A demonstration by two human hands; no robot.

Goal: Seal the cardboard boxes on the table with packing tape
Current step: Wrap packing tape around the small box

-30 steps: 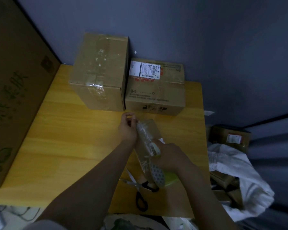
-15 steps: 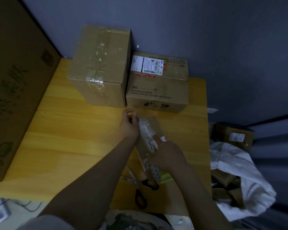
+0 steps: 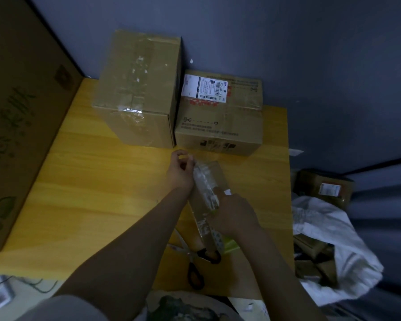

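Two cardboard boxes stand at the back of the yellow table [image 3: 102,181]: a tall box [image 3: 139,89] with clear tape along its top, and a lower box [image 3: 220,126] with a white shipping label. In front of them my left hand [image 3: 181,172] pinches the free end of a clear tape strip [image 3: 204,184]. My right hand [image 3: 236,214] grips the tape roll [image 3: 218,240], which it mostly hides. The strip runs between the hands over a brown cardboard piece [image 3: 215,174] lying below them.
Black-handled scissors [image 3: 195,267] lie on the table near its front edge, just under my right forearm. A large printed carton [image 3: 16,117] stands along the left side. Right of the table, a white bag [image 3: 329,239] and small boxes [image 3: 326,188] sit on the floor.
Both hands have moved a little farther from me, toward the two boxes. My right hand now covers more of the tape roll. The boxes and scissors have not moved.
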